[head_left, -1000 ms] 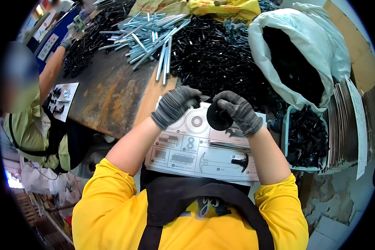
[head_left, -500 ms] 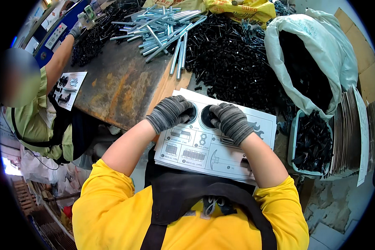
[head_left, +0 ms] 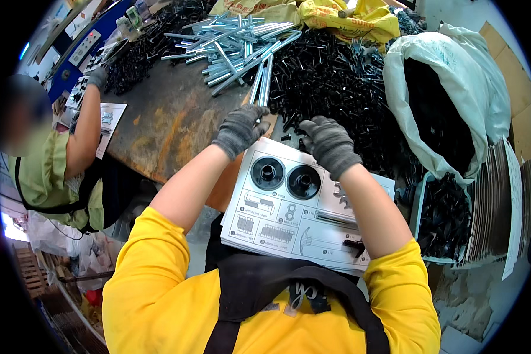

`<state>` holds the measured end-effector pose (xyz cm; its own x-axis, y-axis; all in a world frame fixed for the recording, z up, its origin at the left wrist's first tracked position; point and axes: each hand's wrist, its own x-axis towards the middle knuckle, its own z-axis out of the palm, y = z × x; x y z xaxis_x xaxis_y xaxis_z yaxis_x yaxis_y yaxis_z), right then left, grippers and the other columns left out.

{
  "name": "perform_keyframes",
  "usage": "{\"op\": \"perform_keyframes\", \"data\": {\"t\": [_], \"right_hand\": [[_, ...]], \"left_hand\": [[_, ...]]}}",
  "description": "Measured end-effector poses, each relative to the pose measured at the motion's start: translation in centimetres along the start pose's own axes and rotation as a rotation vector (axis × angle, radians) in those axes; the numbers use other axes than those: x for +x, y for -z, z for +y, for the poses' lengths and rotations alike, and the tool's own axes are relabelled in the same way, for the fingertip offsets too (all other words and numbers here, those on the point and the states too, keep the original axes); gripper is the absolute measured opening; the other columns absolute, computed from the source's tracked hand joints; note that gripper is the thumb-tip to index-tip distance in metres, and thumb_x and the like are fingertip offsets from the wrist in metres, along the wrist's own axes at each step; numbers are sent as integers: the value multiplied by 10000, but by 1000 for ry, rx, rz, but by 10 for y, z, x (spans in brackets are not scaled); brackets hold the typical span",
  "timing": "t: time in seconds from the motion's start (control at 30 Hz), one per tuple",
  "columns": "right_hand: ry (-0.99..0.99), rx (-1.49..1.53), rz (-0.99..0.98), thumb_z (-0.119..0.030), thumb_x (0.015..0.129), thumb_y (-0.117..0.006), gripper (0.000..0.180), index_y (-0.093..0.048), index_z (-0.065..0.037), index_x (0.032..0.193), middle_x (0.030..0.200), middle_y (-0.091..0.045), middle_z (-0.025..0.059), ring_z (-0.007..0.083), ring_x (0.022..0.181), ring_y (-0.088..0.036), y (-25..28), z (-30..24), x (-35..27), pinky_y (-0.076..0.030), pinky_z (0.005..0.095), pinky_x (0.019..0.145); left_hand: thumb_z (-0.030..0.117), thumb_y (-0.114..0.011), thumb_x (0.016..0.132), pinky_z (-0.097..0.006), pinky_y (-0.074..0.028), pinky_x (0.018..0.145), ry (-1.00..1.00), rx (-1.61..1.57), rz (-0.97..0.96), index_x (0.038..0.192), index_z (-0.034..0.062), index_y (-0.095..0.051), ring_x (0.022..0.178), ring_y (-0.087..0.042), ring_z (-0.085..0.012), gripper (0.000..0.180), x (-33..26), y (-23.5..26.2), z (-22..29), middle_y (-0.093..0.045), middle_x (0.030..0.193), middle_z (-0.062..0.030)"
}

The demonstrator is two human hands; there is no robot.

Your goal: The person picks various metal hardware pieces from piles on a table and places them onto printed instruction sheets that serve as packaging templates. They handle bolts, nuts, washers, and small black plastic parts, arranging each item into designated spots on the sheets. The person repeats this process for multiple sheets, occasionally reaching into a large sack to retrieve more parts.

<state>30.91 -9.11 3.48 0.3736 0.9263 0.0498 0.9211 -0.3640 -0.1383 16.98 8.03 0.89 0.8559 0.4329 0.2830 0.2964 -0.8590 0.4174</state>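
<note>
My gloved left hand (head_left: 240,130) is at the near ends of the shiny metal rods (head_left: 266,82), its fingers curled round a rod end. My gloved right hand (head_left: 329,144) reaches over the near edge of a heap of black bolts (head_left: 330,82); its fingers are apart, and I see nothing held in them. Between my forearms lies a stack of printed sheets (head_left: 259,241) with part drawings. Two round black discs with hubs, a left one (head_left: 268,173) and a right one (head_left: 304,182), rest on it. Lower down are a metal rod (head_left: 336,219) and a small black part (head_left: 354,245), partly beside my right forearm.
More metal rods (head_left: 233,44) are piled at the back. A white sack (head_left: 478,106) of black parts stands at right, above a tub (head_left: 418,218) of black pieces and stacked cardboard (head_left: 489,200). A co-worker (head_left: 59,159) works at left over another printed sheet (head_left: 113,112).
Both my hands have left the black discs and moved farther away, the left to the rods, the right to the bolt heap. The co-worker's raised hand has come nearer to their body.
</note>
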Motion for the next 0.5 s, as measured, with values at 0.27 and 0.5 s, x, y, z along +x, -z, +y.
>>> {"op": "perform_keyframes", "data": {"t": [0.27, 0.5], "right_hand": [[57, -369, -165, -271, 872, -409, 331, -519, -179, 1170, 1313, -408, 90, 271, 1223, -366, -22, -27, 53, -206, 441, 1034], [121, -216, -139, -274, 795, -541, 309, -571, -137, 1070, 1226, -465, 96, 271, 1181, -406, -20, -17, 60, -278, 404, 993]], "left_hand": [[282, -530, 765, -406, -385, 888, 74, 561, -185, 1003, 136, -606, 1045, -494, -273, 289, 71, -30, 7, -520, 1136, -83], [158, -523, 779, -417, -375, 898, 211, 512, -188, 1016, 108, -601, 1109, -464, -244, 255, 84, -42, 13, -488, 1200, -85]]}}
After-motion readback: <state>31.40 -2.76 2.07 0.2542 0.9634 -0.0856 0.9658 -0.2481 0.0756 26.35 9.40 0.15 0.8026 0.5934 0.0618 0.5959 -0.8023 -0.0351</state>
